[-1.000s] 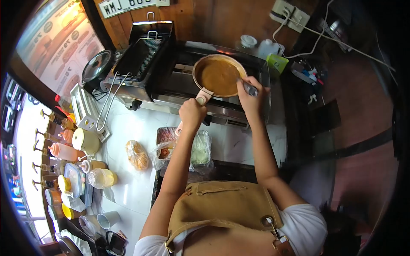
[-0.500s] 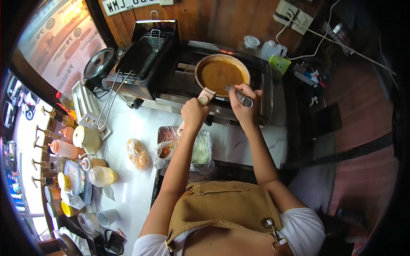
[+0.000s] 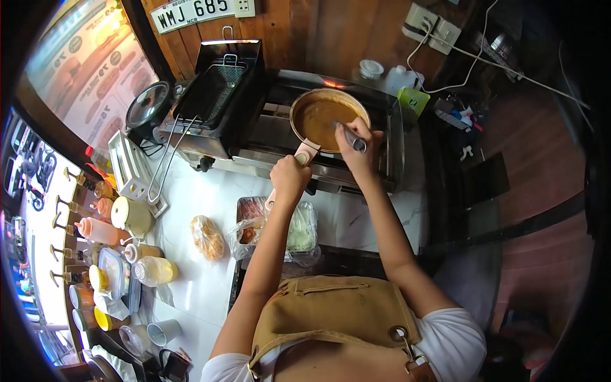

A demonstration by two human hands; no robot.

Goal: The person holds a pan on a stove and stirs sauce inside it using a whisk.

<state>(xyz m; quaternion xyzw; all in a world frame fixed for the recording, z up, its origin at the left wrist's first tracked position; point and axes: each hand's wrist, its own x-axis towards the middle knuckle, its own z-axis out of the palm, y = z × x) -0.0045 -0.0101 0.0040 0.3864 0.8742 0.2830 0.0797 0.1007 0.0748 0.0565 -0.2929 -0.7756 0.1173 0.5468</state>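
A round pan (image 3: 294,108) rests on the stove, filled with brown sauce (image 3: 321,118). Its pink handle (image 3: 308,151) points toward me, and my left hand (image 3: 291,176) is closed around it. Over the pan's near right side, my right hand (image 3: 358,148) is closed on a utensil with a thick metallic handle (image 3: 355,141). The utensil's lower end dips into the sauce, so its kind does not show.
Left of the pan stands a fryer with a mesh basket (image 3: 224,81). Nearer me are a bag of orange food (image 3: 207,238) and a tray of shredded food (image 3: 301,230). Sauce bottles (image 3: 95,230) and jars line the left. Cords hang from outlets (image 3: 420,24) at upper right.
My right hand and the utensil have shifted slightly left over the sauce. My left hand still grips the pan handle. The whole view has tilted slightly.
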